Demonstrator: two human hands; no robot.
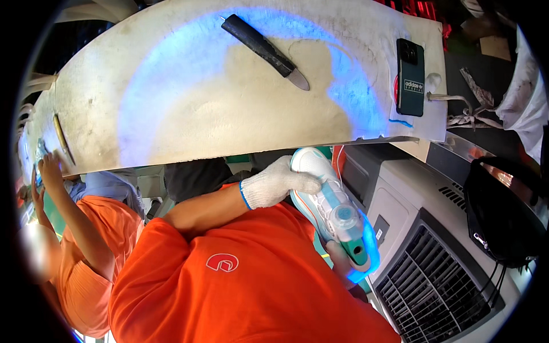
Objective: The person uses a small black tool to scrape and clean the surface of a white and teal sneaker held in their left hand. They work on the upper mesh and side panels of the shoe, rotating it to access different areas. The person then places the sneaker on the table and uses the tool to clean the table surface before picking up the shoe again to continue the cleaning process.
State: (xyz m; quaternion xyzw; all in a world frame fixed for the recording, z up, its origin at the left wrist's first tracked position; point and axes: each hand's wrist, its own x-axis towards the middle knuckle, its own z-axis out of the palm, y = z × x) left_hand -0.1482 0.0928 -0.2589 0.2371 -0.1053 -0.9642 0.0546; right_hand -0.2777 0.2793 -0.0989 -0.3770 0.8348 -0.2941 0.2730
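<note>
Stained worktop [229,114] lies beyond the grip; white-and-teal sneaker [329,206] is clasped at its toe by gloved left hand [277,183], heel cupped by right hand [343,266]. Progress cannot be judged.

Orange shirt, white glove on left hand [277,183]

The workbench [189,114] has a worn, off-white top with a blue-lit stain. A dark-handled knife [266,50] lies near its far edge. A phone in a dark green case [410,77] lies at its right end.
</note>
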